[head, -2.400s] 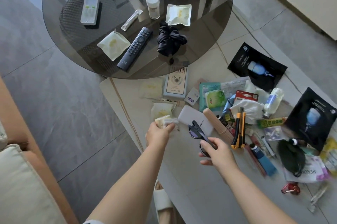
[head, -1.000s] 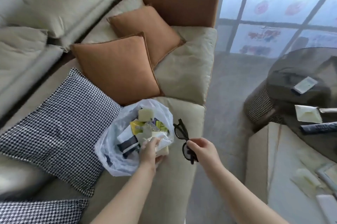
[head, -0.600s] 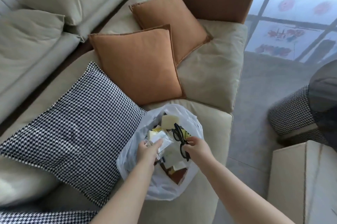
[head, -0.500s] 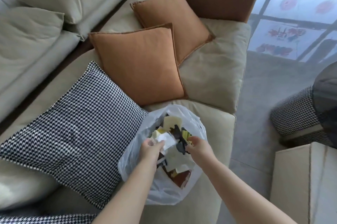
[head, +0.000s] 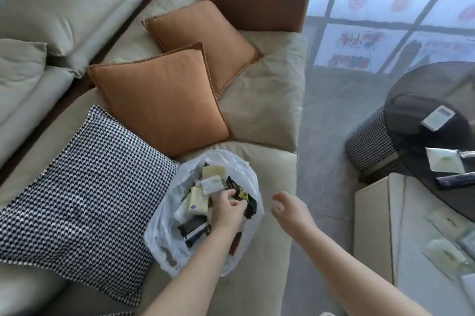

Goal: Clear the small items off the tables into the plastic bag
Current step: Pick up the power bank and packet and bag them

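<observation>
Bag (head: 246, 174) sits open on the sofa seat (head: 270, 161), mouth up, beside the checked cushion (head: 84, 187). Thin white plastic, half full of packets (head: 196, 204) and small cards, something dark among them.

My left hand (head: 227, 210) is over the bag mouth, fingers curled loosely; I see nothing in that grip. My right hand (head: 290, 209) hovers just beside the bag's right edge, fingers relaxed, empty.

Handling, my read: film is soft, slippery and has no stiffness, so the mouth will likely collapse if nudged. Contents look light, but loose and shifting. To move it, best gather the rim near the top, not the side wall. Thin film could tear on a sharp corner.

More to clear: sachets (head: 446, 252) on the pale surface (head: 372, 225) at right; white pouch (head: 444, 162), remote (head: 456, 179) and white device (head: 438, 117) on the round glass surface (head: 421, 84).
</observation>
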{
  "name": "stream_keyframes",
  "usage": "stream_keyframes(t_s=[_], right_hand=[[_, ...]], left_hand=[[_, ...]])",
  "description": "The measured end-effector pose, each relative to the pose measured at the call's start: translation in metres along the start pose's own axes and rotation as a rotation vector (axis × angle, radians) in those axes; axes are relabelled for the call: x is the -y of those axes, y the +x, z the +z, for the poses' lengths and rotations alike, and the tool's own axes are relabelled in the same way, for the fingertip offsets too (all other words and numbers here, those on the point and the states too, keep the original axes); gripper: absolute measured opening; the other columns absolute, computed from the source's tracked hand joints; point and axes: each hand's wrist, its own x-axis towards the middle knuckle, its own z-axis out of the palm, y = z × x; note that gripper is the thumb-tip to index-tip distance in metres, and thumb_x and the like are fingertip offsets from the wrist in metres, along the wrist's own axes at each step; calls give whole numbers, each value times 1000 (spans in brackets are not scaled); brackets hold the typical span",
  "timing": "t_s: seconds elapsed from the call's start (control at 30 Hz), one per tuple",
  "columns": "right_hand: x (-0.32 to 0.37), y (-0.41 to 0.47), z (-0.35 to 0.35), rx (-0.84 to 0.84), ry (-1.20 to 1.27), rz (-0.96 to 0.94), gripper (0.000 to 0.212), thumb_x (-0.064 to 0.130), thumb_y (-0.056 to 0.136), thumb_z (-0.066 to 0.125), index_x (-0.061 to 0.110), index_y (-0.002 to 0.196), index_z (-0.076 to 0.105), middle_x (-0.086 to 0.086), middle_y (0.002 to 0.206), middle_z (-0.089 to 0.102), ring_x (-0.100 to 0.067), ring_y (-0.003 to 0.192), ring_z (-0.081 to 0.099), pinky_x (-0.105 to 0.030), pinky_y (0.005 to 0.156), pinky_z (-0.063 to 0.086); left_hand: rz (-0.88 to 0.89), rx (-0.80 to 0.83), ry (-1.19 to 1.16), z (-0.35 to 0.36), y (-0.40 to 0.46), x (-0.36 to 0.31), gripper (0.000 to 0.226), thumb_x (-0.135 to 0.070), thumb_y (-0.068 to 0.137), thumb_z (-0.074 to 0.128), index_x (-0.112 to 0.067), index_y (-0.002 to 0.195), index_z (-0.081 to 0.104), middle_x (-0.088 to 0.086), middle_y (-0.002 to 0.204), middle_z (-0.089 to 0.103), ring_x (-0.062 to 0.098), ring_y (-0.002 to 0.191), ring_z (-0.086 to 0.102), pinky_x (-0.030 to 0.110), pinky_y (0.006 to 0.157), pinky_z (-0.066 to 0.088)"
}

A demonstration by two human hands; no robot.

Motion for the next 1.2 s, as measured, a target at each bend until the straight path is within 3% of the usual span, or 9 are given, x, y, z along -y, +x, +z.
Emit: stream_keyframes(t_s=[0.07, 0.17, 0.33, 0.53, 0.67, 0.93, 1.2], right_hand=[[-20, -7, -17, -21, -45, 21, 38, 21, 91, 48, 20, 129, 52, -1, 129, 53, -18, 118, 50, -26, 90, 42], [-57, -15, -44, -57, -77, 55, 38, 24, 91, 48, 20, 129, 52, -4, 130, 53, -21, 123, 48, -29, 100, 40], [-136, -27, -83, -115, -41, 133, 36, 25, 93, 47, 18, 129, 51, -4, 132, 53, -22, 125, 46, -31, 102, 38], [-248, -44, -127, -154, 34, 286, 35, 28, 93, 49, 18, 127, 53, -4, 130, 55, -22, 122, 49, -32, 100, 40], [-324, -62, -155, -166, 129, 406, 34, 25, 93, 48, 15, 125, 55, -7, 128, 56, -25, 122, 49, -35, 102, 40], [-444, -89, -189, -254, 284, 589, 34, 22, 92, 49, 15, 125, 55, -8, 129, 56, -25, 122, 50, -36, 101, 42], [-515, -87, -181, -317, 400, 708, 39, 21, 90, 54, 17, 129, 50, -4, 132, 55, -22, 121, 50, -35, 99, 44]], left_hand=[[28, 71, 40, 25, -12, -12, 33, -20, 85, 61, -16, 117, 55, 2, 93, 66, 18, 87, 63, 26, 72, 48], [108, 180, 200, 70, -30, -25, 33, -26, 87, 60, -14, 119, 59, 5, 106, 66, 22, 97, 64, 30, 89, 49], [251, 256, 509, 143, -63, -39, 30, -39, 88, 56, -22, 111, 62, -4, 103, 67, 14, 100, 62, 21, 79, 42], [289, 381, 682, 243, -94, -59, 29, -37, 88, 57, -20, 111, 63, -2, 109, 68, 16, 104, 61, 27, 91, 47], [347, 421, 825, 307, -115, -66, 28, -44, 88, 53, -28, 110, 62, -10, 105, 67, 11, 101, 60, 24, 80, 45], [438, 541, 997, 417, -145, -76, 28, -44, 90, 51, -28, 112, 61, -9, 110, 65, 11, 103, 58, 24, 77, 44], [440, 614, 1049, 502, -141, -66, 35, -42, 88, 51, -24, 117, 60, -5, 114, 64, 13, 107, 58, 26, 83, 44]])
